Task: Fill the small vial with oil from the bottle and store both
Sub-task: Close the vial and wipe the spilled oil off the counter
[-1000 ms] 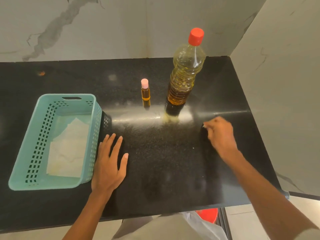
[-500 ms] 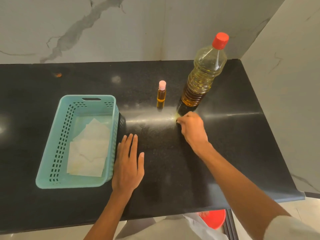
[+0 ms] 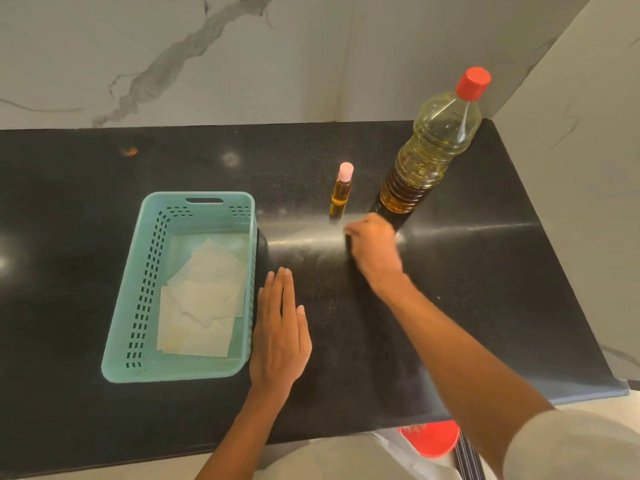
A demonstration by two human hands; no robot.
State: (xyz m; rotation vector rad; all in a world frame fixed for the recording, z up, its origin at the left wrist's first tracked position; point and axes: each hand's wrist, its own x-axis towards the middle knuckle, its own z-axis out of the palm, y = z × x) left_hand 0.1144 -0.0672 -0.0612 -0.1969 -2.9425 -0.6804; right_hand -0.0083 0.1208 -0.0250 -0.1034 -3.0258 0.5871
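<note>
- Your right hand (image 3: 375, 252), fingers curled together and pressed on the counter (image 3: 485, 271), has slid from the right of the frame to just below the vial's foot; whether it pinches a cloth you cannot tell.
- Your left hand (image 3: 280, 336) stays flat, fingers together, beside the basket (image 3: 138, 282) at lower left.
- That sweep reads as wiping spilt oil, so storing comes next.
- Your bottle (image 3: 429, 157), capped red, stands at upper right, long axis vertical.
- Your vial (image 3: 341, 192), amber-filled and pink-capped, stands upright at centre, cap up.
</note>
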